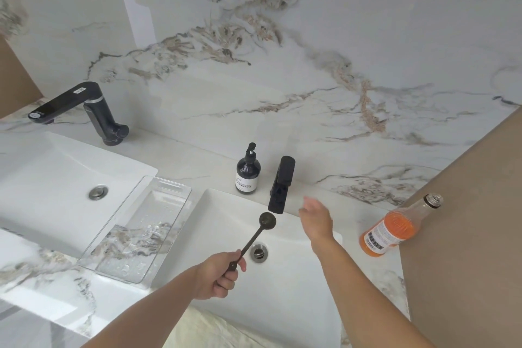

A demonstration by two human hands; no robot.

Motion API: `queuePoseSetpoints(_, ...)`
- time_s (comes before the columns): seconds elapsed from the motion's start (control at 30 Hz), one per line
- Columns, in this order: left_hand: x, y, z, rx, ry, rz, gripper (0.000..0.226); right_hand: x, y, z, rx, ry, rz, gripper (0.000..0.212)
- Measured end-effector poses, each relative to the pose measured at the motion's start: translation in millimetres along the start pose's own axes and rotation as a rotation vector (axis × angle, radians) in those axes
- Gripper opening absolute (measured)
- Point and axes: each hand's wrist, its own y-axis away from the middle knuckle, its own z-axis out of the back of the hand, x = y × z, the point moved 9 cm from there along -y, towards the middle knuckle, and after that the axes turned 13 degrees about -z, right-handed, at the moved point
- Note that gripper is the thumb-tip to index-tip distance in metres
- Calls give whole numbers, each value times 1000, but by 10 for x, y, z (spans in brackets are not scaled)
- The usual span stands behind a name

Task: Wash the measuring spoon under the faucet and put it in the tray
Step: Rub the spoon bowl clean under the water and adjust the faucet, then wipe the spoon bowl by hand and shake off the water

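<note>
While left hand [217, 274] fingers clamp the measuring spoon [255, 234] under the faucet [279, 185], right hand [315, 217] fingers spread; bottle labels seemingly unreadable.

The left hand [219, 274] grips the handle end of the dark measuring spoon [255, 236], bowl positioned just below the black faucet [281, 185] spout over the white sink [282, 285]. The right hand [315, 219] is open beside the faucet. The clear tray [135, 230] lies on the worktop [197, 167], left of the sink.
</note>
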Motion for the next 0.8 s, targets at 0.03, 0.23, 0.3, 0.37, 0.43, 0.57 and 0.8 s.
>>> queuePoseSetpoints(0.03, 16, 23, -2, 28, -15, 11, 40, -287, -7, -155, 169, -151, -191, 44)
queuePoseSetpoints(0.23, 15, 146, -155, 248, -78, 56, 37, -547, 181, -485, 488, -454, -313, 20)
queuePoseSetpoints(0.3, -19, 142, -172, 255, -21, 40, 35, -379, 169, -391, 398, -382, -227, 17)
queuePoseSetpoints(0.37, -66, 81, -165, 213, 71, -1, 33, -130, 193, -265, 330, -304, -114, 14)
queuePoseSetpoints(0.43, -113, 8, -168, 167, 177, -46, 31, 165, 287, -171, 334, -259, -6, 15)
queuePoseSetpoints(0.57, -266, -91, -300, 167, 354, -92, 36, 687, 619, -122, 496, -214, 130, 21)
queuePoseSetpoints(0.8, -732, -94, -494, 197, 481, -168, 32, 1179, 1001, 9, 598, -219, 273, 34)
